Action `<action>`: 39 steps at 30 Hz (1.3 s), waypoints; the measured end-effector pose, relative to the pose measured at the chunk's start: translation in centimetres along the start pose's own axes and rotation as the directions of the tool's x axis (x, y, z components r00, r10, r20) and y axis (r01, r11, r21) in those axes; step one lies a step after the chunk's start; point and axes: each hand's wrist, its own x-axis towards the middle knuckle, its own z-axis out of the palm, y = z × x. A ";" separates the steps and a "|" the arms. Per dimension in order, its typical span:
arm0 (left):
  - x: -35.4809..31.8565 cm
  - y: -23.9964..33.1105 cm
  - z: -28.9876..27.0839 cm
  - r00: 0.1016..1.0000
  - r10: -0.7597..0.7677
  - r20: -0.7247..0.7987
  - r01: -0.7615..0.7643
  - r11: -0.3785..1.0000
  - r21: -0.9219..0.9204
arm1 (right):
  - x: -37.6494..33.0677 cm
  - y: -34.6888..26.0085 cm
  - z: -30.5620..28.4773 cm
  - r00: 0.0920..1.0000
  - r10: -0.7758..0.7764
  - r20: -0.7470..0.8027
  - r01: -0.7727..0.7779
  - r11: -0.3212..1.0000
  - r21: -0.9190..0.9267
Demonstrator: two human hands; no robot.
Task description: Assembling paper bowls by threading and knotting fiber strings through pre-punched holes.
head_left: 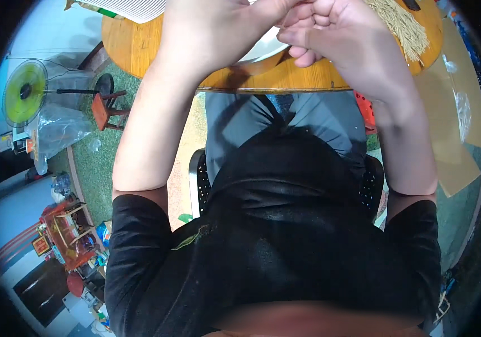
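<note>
Both hands meet at the upper edge, above a round wooden table [134,48]. My left hand [226,33] is partly cut off by that edge, its thumb reaching toward the other hand's fingertips. My right hand [344,42] has its fingers curled and its thumb bent in against them. Whatever the fingertips pinch is too small or hidden to make out. Beneath them is a white dish [264,49], mostly covered by the hands. Right of my right hand lies a bundle of thin beige sticks [403,28].
A white ribbed tray [134,10] sits at the table's far left. The dark item [412,4] rests by the sticks. Left on the floor stand a green-bladed fan [25,91] and a small red stool [101,112]. Flattened cardboard [440,106] lies at right. I sit on a black chair [196,180].
</note>
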 end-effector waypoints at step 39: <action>-0.9 -3.1 -1.1 0.975 0.097 0.202 0.053 0.776 -0.629 | -0.8 0.0 -0.3 0.996 0.076 -0.046 -0.076 0.997 0.000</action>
